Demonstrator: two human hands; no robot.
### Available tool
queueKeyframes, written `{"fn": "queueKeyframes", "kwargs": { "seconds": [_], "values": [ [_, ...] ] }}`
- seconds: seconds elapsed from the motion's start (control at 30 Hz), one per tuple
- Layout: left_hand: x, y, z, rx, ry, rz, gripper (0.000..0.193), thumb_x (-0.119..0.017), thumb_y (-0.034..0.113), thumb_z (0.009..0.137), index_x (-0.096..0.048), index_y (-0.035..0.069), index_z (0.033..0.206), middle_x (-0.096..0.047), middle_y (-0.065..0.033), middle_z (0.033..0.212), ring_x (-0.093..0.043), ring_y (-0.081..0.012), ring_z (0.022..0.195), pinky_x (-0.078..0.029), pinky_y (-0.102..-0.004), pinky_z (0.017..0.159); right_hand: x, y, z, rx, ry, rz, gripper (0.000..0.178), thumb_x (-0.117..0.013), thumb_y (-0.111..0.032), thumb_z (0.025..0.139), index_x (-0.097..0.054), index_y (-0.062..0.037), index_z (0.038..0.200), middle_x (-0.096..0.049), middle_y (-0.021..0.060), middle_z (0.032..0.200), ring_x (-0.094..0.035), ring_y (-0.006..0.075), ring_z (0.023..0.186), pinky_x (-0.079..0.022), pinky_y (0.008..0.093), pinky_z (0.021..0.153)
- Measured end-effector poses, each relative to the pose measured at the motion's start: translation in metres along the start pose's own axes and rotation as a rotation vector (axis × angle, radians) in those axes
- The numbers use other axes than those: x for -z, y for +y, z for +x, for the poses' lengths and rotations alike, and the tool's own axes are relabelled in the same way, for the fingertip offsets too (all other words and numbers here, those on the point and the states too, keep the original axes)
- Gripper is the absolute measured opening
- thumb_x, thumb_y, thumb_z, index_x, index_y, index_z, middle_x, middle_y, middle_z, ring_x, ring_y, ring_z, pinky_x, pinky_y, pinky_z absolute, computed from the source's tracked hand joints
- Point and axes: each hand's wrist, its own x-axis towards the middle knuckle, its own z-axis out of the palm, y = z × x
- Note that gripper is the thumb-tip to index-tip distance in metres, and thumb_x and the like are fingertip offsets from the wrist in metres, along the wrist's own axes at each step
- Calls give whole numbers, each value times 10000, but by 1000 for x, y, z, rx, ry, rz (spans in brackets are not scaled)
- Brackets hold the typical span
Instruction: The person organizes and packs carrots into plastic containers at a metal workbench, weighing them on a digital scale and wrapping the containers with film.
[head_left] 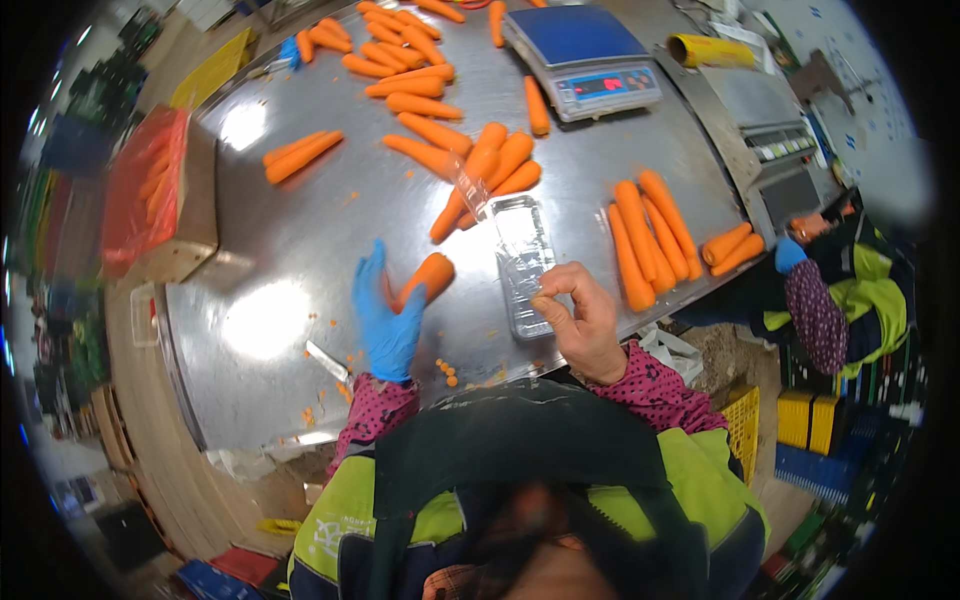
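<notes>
My left hand (388, 325), in a blue glove, has its fingers stretched out. A thick carrot (430, 277) lies between its thumb and fingers, its blunt end toward the upper right; the thumb seems to touch it. My bare right hand (585, 325) is closed in a pinch over the right edge of a clear plastic tray (522, 255). What the fingertips hold is hidden. The tray looks bare inside. A strip of clear film (470, 188) reaches from its far end over a small heap of carrots (510, 155).
A small knife (328, 361) and carrot scraps lie at the near left. Packed carrots (652, 240) sit at right, a digital scale (590, 60) at the back. A carton with red lining (125, 235) stands left. A co-worker's gloved hand (790, 254) is at far right.
</notes>
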Motion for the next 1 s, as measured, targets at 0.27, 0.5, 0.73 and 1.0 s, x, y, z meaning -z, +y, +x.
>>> {"fn": "queueKeyframes", "kwargs": {
  "seconds": [0.27,0.5,0.73,1.0],
  "values": [
    [50,-4,-12,573,-289,-1657,741,-456,565,1005,-307,84,1548,-457,-203,1462,-524,-327,1295,-462,-495,1061,-89,0,15,541,-537,-158,269,-744,-92,786,-627,-54,1025,-601,77,1018,-590,292,997,-458,416,933],
    [141,-71,-32,571,270,-1043,690,-558,72,877,-343,86,1533,-533,-192,1370,-656,-293,1051,-580,-385,854,-147,4,33,518,-722,-233,662,-809,-167,715,-537,-63,1309,-548,158,1319,-517,378,1241,-412,497,1037],
    [228,-122,-74,666,552,-778,648,-507,32,902,-348,53,1530,-611,-171,1280,-694,-219,928,-579,-307,725,-168,89,35,305,-1082,-836,692,-807,-188,744,-535,-86,1373,-554,131,1352,-485,278,1284,-336,487,1091],
    [113,-112,-52,710,103,-923,771,-621,147,944,-198,92,1586,-576,-154,1300,-665,-223,911,-581,-341,733,-165,36,27,-368,-625,-148,492,-638,-241,929,-554,27,1333,-680,137,1053,-640,248,931,-501,341,841]
  ]
}}
